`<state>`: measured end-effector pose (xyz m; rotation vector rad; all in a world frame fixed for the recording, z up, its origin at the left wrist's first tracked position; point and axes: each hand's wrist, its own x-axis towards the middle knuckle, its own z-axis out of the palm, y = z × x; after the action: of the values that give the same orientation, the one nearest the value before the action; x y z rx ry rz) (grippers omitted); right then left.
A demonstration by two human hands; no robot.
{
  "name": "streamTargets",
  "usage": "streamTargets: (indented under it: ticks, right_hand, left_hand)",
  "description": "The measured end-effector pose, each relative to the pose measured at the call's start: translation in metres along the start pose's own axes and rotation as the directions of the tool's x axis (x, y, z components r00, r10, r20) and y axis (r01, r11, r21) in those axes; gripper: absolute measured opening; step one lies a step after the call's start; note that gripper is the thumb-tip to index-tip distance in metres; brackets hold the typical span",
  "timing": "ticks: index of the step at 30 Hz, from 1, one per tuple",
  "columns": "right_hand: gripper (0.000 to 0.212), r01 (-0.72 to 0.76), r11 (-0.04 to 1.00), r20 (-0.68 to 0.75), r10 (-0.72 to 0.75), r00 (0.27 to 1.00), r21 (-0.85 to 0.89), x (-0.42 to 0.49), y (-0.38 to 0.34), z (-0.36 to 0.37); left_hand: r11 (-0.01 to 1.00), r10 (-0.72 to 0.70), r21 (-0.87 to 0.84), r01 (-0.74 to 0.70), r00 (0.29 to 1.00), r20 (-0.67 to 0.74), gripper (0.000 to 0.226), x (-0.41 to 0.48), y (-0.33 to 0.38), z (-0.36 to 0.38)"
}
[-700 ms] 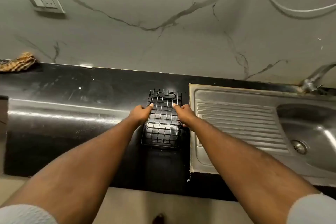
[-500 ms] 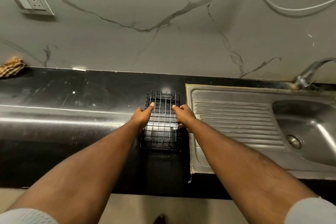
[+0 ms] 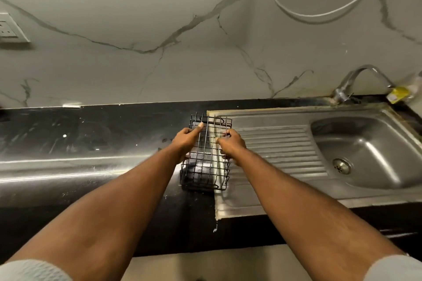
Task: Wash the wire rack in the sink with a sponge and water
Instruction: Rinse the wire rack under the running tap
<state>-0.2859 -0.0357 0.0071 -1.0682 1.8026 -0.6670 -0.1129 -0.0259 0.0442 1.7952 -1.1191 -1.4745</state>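
Note:
A black wire rack (image 3: pixel 206 162), a small basket of thin grid wire, is held over the seam between the black counter and the steel drainboard. My left hand (image 3: pixel 186 140) grips its left side with the thumb laid over the top wires. My right hand (image 3: pixel 230 143) grips its right side, fingers curled through the grid. The steel sink (image 3: pixel 374 155) lies to the right, with a round drain (image 3: pixel 341 166) at the bottom of its basin. A curved tap (image 3: pixel 356 82) stands behind the basin. No sponge shows, and no water runs from the tap.
A ribbed drainboard (image 3: pixel 280 150) lies between the rack and the basin. The black counter (image 3: pixel 80 143) stretches left, streaked and wet-looking. A yellow packet (image 3: pixel 398 94) sits by the tap at the far right. A wall socket (image 3: pixel 9 28) and a white hose (image 3: pixel 319 15) are on the marble wall.
Both hands have carried the rack to the right, from the black counter to partly over the drainboard edge. My view has swung right, so the tap and basin show more fully.

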Motion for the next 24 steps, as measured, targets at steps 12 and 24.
streamTargets:
  ticks: [12, 24]
  right_hand:
    - [0.048, 0.055, 0.997, -0.119, -0.060, 0.991, -0.050, 0.030, 0.084, -0.231]
    - [0.051, 0.019, 0.999, -0.133, -0.014, 0.991, 0.032, 0.057, 0.177, -0.416]
  left_hand:
    - [0.997, 0.057, 0.043, -0.062, 0.992, 0.111, 0.042, -0.029, 0.073, 0.220]
    - [0.997, 0.013, 0.071, -0.029, 0.977, 0.215, 0.048, -0.037, 0.114, 0.415]
